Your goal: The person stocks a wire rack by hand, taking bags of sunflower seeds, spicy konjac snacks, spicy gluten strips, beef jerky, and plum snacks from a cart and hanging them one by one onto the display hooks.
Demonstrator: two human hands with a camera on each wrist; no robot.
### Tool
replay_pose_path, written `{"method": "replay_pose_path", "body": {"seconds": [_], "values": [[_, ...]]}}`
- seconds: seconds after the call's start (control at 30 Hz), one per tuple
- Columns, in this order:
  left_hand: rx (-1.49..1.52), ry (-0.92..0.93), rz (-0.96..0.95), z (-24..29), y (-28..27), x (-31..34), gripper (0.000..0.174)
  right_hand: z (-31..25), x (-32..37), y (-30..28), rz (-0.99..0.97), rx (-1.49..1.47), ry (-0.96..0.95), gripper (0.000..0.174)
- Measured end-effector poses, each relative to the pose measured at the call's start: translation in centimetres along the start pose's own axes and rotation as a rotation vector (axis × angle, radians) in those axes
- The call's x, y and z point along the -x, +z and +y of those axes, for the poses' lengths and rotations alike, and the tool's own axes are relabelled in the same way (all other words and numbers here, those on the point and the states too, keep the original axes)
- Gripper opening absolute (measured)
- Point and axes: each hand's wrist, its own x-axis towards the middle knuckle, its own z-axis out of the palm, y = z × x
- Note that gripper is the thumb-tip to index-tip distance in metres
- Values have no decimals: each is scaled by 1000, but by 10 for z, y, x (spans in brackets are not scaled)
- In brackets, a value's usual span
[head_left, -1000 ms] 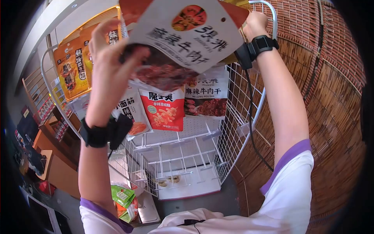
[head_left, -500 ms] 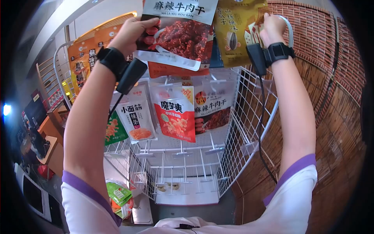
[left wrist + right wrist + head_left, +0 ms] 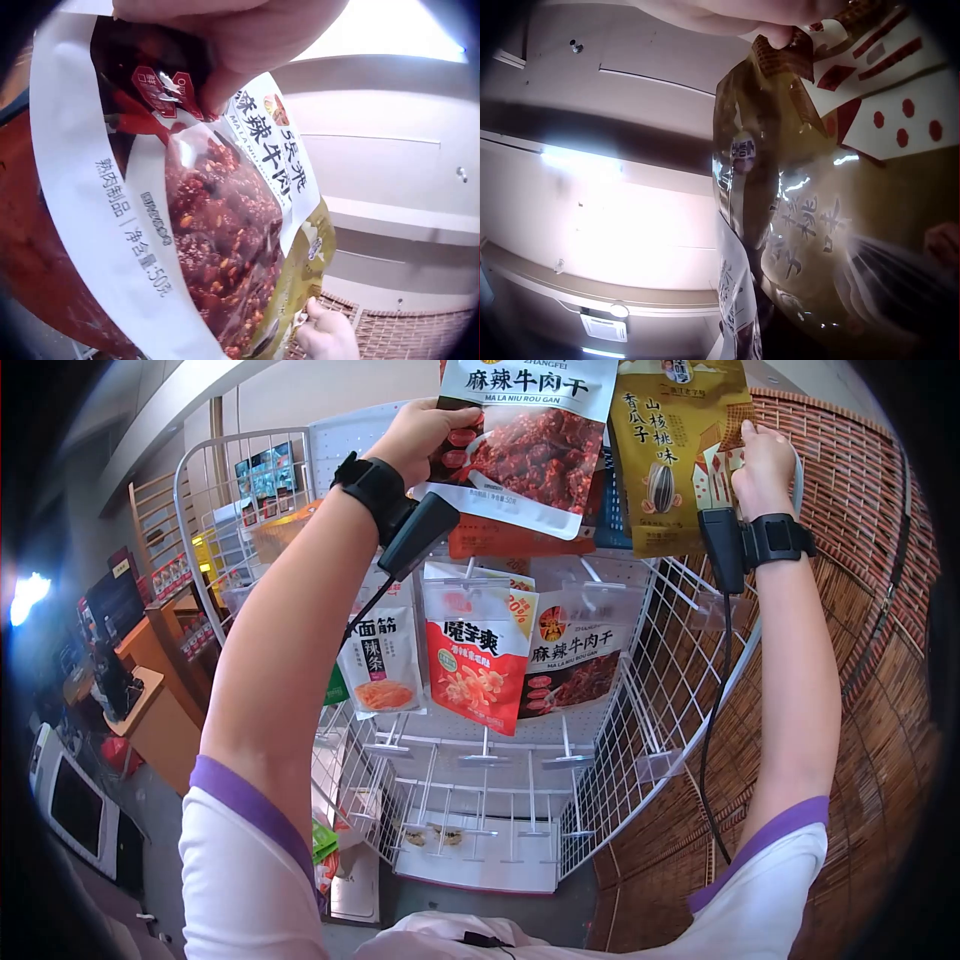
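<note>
My left hand (image 3: 425,435) pinches the left edge of a white and dark beef jerky bag (image 3: 540,450), thumb over its front. In the left wrist view that bag's printed front (image 3: 225,240) fills the middle. My right hand (image 3: 768,465) grips the right edge of a gold bag of sunflower seeds (image 3: 640,420), which stands upright beside the jerky. The jerky bag overlaps the gold one in the left wrist view. An orange-red package (image 3: 475,540) shows below and behind the jerky bag, mostly hidden.
Below hang a white snack bag (image 3: 388,675), a red konjac snack bag (image 3: 470,685) and another beef jerky bag (image 3: 580,675) on a white wire rack (image 3: 650,710) with bare hooks. A woven bamboo screen (image 3: 860,710) flanks the right. A wooden counter (image 3: 155,720) stands left.
The jerky bag was tilted, with my left fingers spread beside it; now it hangs nearly upright, pinched at its left edge. Both hands and bags sit farther right in view; the orange bags have left view.
</note>
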Motion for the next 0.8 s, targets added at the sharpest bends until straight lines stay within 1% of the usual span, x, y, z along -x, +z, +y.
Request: {"method": "replay_pose_path", "body": {"seconds": [0.07,0.13,0.17,0.2,0.27,0.3,0.33,0.37,0.43,0.5,0.53,0.6,0.63,0.67,0.73,0.8], "values": [[-7,-20,-27,-1,0,-1,16,2,-1,-3,12,-9,34,10],[9,-19,-17,-3,3,-1,17,4,-4,-5,-79,-20,-1,13],[25,-16,0,-2,3,0,18,5,-5,-3,-34,-29,-24,14],[28,-14,-4,-3,3,2,18,5,-6,-4,-31,-26,-29,14],[-62,-90,-42,-6,-3,3,20,-7,7,-1,75,32,-14,14],[-117,-91,-69,-7,-7,3,21,-12,9,-2,80,35,-19,14],[-113,-89,-76,-9,-13,1,21,-15,10,-3,65,-12,15,14],[-87,-68,-123,-12,-18,0,21,-18,10,-6,51,-56,49,14],[1,-34,-223,-16,-27,-2,23,-10,7,-11,30,-87,12,14],[12,-33,-229,-7,-25,18,23,-2,9,-16,-37,-123,-20,13],[15,-32,-227,-3,-24,25,24,-1,12,-17,-33,-116,-22,13],[13,-34,-268,-6,-30,23,26,2,18,-19,-64,-74,125,8],[15,-30,-244,-7,-31,25,26,20,4,-21,-42,-133,188,7],[17,-26,-219,-8,-32,26,26,18,14,-15,40,-66,210,7],[5,-53,-224,-9,-36,26,29,34,4,-12,178,-265,366,19],[-11,-79,-227,-9,-43,25,32,38,-5,-16,190,-265,376,19]]}}
